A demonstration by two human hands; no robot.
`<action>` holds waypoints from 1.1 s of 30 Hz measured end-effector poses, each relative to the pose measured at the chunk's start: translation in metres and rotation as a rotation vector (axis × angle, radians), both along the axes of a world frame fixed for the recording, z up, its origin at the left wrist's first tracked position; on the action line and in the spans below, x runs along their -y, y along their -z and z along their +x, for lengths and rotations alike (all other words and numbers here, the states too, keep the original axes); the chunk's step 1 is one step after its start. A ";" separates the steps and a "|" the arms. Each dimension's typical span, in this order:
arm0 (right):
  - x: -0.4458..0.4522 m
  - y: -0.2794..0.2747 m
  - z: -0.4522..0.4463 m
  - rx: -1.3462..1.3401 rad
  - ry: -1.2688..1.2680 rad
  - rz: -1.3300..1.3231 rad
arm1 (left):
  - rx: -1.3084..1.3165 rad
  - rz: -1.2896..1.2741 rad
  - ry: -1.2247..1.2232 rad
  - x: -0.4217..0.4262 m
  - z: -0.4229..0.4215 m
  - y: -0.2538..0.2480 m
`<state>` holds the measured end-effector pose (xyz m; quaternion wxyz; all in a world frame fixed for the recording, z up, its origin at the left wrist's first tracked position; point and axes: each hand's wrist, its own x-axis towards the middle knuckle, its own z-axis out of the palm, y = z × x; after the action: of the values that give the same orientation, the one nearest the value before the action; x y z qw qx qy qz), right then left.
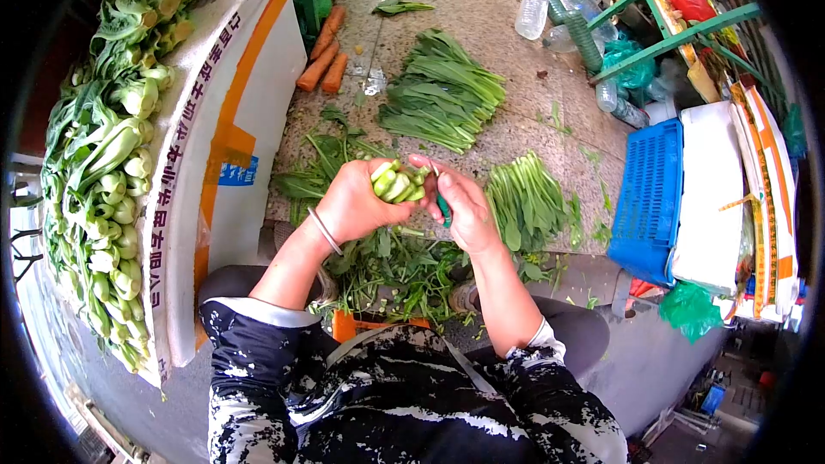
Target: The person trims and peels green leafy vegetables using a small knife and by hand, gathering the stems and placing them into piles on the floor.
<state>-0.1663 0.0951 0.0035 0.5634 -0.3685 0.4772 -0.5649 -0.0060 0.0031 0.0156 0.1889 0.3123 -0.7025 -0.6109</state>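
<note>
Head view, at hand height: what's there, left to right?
Heap of pale-stemmed leafy greens → white foam box with orange tape → left hand holding cut green stems → right hand with small green-handled tool → fanned bunch of green leafy stalks → blue plastic crate → white foam block.

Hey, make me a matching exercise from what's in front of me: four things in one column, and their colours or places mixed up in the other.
Column one:
1. Carrots
2. Basket
3. Bunch of stems
4. Knife

Column two:
A. Held in the left hand
B. Orange
C. Held in the right hand
D. Blue

Right pairs: 1-B, 2-D, 3-A, 4-C
</note>
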 end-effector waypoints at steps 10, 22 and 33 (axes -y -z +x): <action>0.006 0.051 -0.009 0.102 -0.044 0.119 | 0.121 -0.063 0.032 0.003 0.001 -0.005; 0.066 0.182 -0.112 -0.003 0.821 0.577 | -0.027 -0.101 -0.132 0.007 -0.007 -0.006; 0.061 0.168 -0.072 -0.242 0.875 0.072 | 0.278 -0.320 -0.206 0.011 -0.003 0.001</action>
<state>-0.2388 0.0340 -0.1647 0.2245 -0.1758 0.6698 -0.6856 -0.0089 -0.0076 0.0144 0.1988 0.4295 -0.7741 -0.4205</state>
